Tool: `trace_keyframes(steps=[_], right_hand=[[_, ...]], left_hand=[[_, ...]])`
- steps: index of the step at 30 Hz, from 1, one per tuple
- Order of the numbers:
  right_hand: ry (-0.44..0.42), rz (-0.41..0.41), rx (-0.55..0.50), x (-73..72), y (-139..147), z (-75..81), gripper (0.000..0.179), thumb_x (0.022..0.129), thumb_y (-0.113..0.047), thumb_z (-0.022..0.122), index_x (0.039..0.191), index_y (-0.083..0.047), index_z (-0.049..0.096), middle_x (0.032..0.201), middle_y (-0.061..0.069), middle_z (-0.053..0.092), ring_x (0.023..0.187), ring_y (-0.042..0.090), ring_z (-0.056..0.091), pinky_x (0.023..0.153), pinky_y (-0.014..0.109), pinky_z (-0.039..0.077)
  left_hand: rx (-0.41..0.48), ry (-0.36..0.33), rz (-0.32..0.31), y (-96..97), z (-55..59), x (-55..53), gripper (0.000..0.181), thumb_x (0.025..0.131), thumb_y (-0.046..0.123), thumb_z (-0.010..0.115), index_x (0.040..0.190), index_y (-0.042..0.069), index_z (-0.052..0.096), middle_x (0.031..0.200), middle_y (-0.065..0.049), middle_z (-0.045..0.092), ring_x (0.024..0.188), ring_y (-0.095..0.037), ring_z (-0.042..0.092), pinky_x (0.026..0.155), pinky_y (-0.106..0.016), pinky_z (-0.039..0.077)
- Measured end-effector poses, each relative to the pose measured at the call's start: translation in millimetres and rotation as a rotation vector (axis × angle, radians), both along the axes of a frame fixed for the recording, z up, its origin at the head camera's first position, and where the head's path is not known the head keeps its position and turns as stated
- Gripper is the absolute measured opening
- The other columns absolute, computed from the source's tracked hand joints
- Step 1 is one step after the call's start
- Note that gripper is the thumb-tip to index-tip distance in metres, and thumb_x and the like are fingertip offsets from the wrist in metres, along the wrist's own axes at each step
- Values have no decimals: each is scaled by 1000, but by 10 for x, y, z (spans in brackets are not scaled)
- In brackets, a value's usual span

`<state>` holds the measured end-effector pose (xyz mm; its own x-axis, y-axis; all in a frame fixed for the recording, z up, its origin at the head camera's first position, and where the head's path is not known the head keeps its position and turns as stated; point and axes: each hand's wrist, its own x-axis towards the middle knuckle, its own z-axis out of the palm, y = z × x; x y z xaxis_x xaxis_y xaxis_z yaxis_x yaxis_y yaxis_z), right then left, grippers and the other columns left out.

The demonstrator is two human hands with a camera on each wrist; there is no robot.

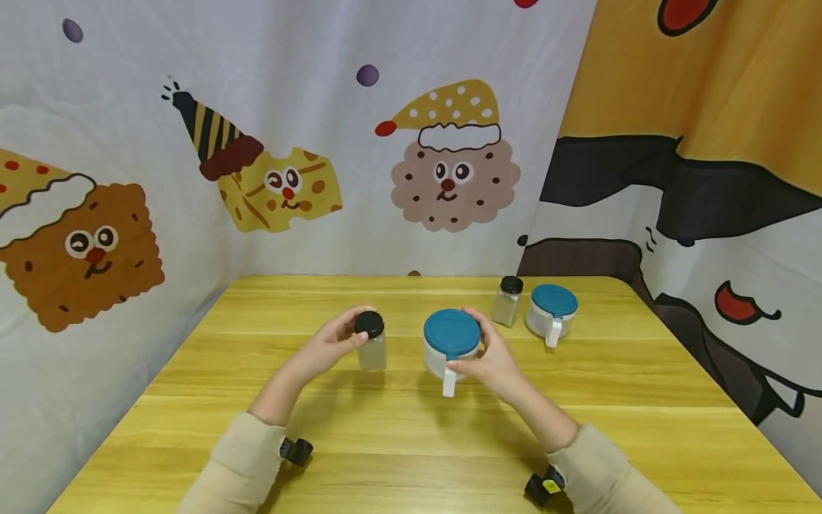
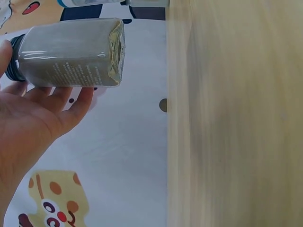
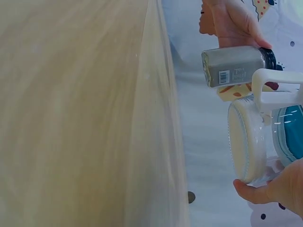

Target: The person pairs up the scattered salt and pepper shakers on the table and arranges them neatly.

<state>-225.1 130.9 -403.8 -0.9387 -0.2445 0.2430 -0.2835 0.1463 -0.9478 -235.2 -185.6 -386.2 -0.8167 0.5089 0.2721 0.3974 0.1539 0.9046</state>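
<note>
the left hand (image 1: 330,341) grips a bottle (image 1: 372,355) at its cap (image 1: 369,325), thumb on the near side and fingers behind; the right hand (image 1: 491,363) grasps a jar (image 1: 434,360), thumb beside its handle (image 1: 449,383) and fingers round the far side. both things are held upright above the tabletop (image 1: 411,457), the bottle on the person's left, near the jar but apart. steadiness seems to matter most here: with so much of the hold on the cap, a grip that takes in more of the body would probably be surer should the cap turn. the jar is best held level by its wall, without leaning on the lid (image 1: 452,331), and its handle well clear of the bottle.

the head view alone shows clearly the second bottle (image 1: 506,307) and second jar (image 1: 543,325) standing side by side farther back. the wrist views show what it hides: the held bottle's base (image 2: 117,53), off the wood, its barcode (image 3: 224,77), and the jar's pale underside (image 3: 239,142) with a fingertip at its edge. what the jar holds, if anything, is hard to tell.
</note>
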Motion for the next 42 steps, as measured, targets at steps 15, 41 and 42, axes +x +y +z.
trace_keyframes(steps=[15,41,42], right_hand=[[-2,45,-15,5,-124,-23,93,70,-5,84,147,-11,32,143,16,42,131,33,37,102,62,27],[-14,95,-21,97,-438,-47,93,69,-10,85,147,-14,34,141,13,45,129,31,39,98,58,34],[-13,97,-20,97,-444,-50,93,69,-10,85,147,-14,34,140,13,45,129,31,39,98,57,34]], left_hand=[[-31,-16,0,-200,-28,46,46,101,16,50,143,2,37,134,-16,49,120,-31,47,97,-48,39],[-17,-34,-129,-450,-78,28,43,100,8,50,140,-5,37,131,-20,51,115,-21,52,93,-29,44],[-16,-34,-132,-456,-84,24,43,100,8,50,140,-4,38,131,-19,51,115,-21,53,93,-29,44]])
